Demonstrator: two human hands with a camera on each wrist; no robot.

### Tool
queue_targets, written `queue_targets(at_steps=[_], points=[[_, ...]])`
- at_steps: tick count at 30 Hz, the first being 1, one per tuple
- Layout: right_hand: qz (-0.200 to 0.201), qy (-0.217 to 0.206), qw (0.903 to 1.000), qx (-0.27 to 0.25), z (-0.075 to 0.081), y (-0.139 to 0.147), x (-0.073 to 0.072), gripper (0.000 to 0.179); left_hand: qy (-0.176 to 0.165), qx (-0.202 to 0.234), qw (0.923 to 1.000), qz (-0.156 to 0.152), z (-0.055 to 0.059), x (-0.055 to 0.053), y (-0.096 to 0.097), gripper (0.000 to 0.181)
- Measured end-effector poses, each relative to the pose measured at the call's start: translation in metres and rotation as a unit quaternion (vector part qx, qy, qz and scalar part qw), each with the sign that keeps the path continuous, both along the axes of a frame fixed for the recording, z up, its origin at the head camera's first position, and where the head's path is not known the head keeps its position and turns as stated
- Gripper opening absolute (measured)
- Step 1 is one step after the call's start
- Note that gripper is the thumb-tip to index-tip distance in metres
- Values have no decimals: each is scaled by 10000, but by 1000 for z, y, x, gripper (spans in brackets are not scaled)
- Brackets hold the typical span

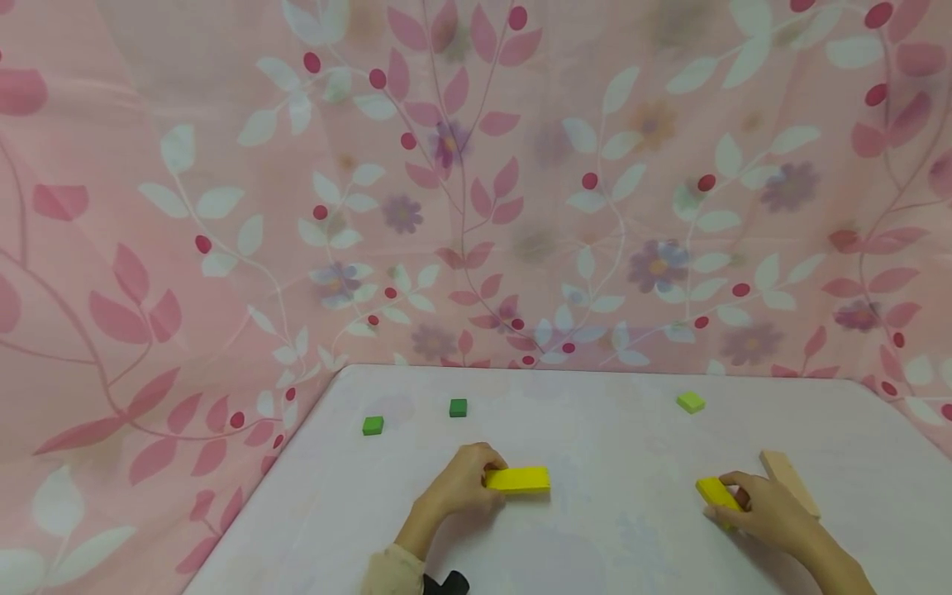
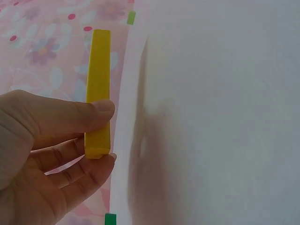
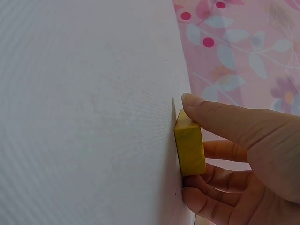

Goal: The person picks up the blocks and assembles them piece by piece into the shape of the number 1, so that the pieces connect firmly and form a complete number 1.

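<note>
A long yellow block point(image 1: 523, 480) is pinched near one end between the thumb and fingers of my left hand point(image 1: 463, 481). In the left wrist view the same yellow block point(image 2: 98, 65) is raised off the table, its shadow falling on the white surface. My right hand point(image 1: 773, 511) grips another yellow block point(image 1: 716, 492) at the right side of the table. The right wrist view has this yellow block point(image 3: 190, 147) between thumb and fingers, close to the tabletop; whether it touches is hard to tell. A plain wooden block point(image 1: 790, 479) lies beside the right hand, partly behind it.
On the white table point(image 1: 587, 430) lie a green block point(image 1: 373, 426) at the left, a darker green block point(image 1: 458, 407) near the back, and a light green block point(image 1: 691, 402) at the back right. A floral pink curtain point(image 1: 476, 207) hangs behind the table.
</note>
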State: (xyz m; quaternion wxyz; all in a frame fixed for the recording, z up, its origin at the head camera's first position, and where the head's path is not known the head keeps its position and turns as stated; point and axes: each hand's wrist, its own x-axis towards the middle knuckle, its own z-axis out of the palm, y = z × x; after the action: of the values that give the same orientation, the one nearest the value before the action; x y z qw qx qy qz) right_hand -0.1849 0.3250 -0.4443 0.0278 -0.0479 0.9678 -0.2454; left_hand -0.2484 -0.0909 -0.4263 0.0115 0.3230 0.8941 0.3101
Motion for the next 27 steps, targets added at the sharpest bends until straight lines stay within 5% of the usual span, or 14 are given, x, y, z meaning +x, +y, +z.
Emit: queue_targets(at_steps=[18, 27], points=[[2, -35, 10000, 19, 3, -3, 0, 57, 233, -207, 9992, -247, -3, 0, 33, 26], [1, 51, 10000, 16, 3, -3, 1, 55, -226, -328, 9986, -351, -3, 6, 49, 28]])
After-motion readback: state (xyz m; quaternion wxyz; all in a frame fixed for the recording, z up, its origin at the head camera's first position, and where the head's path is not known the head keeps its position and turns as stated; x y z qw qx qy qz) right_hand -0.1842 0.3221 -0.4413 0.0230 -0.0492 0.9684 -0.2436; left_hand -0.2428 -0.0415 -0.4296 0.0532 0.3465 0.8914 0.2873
